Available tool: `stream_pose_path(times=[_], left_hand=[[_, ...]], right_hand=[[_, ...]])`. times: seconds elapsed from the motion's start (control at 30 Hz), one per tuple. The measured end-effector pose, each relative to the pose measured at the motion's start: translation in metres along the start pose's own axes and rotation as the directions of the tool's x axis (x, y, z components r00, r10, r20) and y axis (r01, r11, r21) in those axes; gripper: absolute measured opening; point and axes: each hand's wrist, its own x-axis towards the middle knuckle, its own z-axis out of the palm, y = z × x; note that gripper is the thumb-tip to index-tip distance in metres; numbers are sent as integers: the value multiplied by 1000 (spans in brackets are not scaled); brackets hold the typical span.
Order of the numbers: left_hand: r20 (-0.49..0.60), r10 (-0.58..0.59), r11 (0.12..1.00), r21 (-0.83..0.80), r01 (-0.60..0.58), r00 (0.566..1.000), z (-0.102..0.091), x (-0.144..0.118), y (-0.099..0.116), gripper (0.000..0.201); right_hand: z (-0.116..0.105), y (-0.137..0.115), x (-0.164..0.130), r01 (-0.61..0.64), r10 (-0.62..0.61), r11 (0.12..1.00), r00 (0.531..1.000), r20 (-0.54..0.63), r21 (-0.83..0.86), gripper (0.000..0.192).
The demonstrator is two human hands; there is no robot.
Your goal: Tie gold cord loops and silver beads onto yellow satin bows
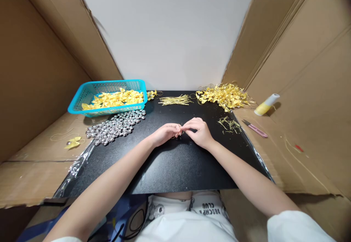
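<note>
At the middle of the black table, head view, my left hand and my right hand meet fingertip to fingertip. Both are pinched together on a small gold wire loop, which sits between the fingertips just above the table surface; its exact shape is too small to tell.

Left of my hands lies a heap of silver beads, spilling from a clear bag at the table's left edge. Behind the beads stands a turquoise basket holding yellow ribbon bows.

Along the far edge, a bundle of gold wire pieces lies near the centre, and a pile of finished yellow bows lies to its right. Trimmed scraps lie just right of my right hand.

Off the table, on the cardboard to the right, rest pink snips and a yellow-and-white tube, well apart from my hands. One loose yellow bow lies on the cardboard at left.
</note>
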Motion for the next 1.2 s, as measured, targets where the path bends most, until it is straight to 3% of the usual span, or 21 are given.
stream_pose_path(times=[0.4, 0.47, 0.67, 0.87, 1.2], left_hand=[[60, -52, 996, 70, 48, 997, -3, -1, 1, 24], [61, -54, 996, 78, 49, 997, -1, -1, 2, 22], [55, -47, 996, 77, 43, 997, 5, -2, 9, 23], [8, -78, 995, 65, 77, 997, 11, -3, 16, 16], [-54, -84, 992, 88, 89, 995, 15, -5, 17, 27]], right_hand=[[-10, 0, 6, -65, 37, 987, 982, 184, 147, 9], [-11, 0, 6, -78, 45, 984, 979, 198, 159, 5], [-11, 2, 7, -111, 78, 982, 976, 204, 153, 15], [-14, -4, 7, -158, 113, 975, 957, 266, 158, 8], [-15, 1, 9, -379, 262, 868, 898, 353, 321, 8]])
